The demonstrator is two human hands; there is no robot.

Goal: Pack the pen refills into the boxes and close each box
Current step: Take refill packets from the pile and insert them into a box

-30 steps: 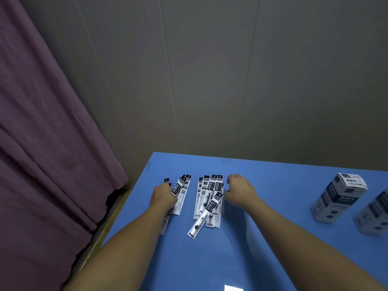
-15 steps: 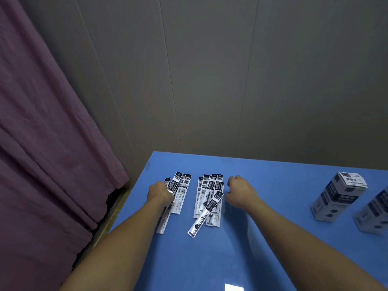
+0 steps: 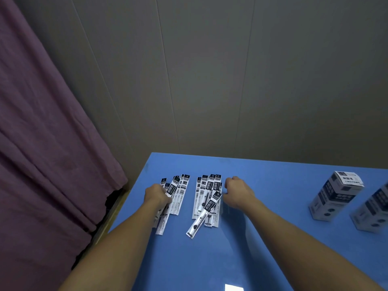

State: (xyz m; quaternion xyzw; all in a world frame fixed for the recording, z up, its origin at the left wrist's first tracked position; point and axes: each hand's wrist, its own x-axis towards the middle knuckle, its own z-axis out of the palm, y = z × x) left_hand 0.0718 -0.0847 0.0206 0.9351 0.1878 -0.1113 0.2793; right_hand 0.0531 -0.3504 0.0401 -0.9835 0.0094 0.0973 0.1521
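Several packaged pen refills lie in two groups near the blue table's [image 3: 273,238] far left corner. My left hand [image 3: 156,195] curls round refills of the left group [image 3: 178,196], lifting one packet's top end. The right group of refills [image 3: 207,198] lies flat, with one packet [image 3: 204,216] slanted across it. Just to the right of that group is my right hand [image 3: 238,193], fingers curled; whether it holds a packet's edge is hidden. Two white and dark boxes stand at the right: one box [image 3: 336,196] whole in view, a second box [image 3: 373,208] cut by the frame edge.
A purple curtain [image 3: 48,143] hangs at the left, beside the table's left edge. A grey panelled wall [image 3: 231,80] rises behind the table. A small white patch [image 3: 234,287] shows at the bottom edge.
My left hand has slid slightly left and gathered refills of the left group, tilting one packet up. My right hand has stayed almost still.
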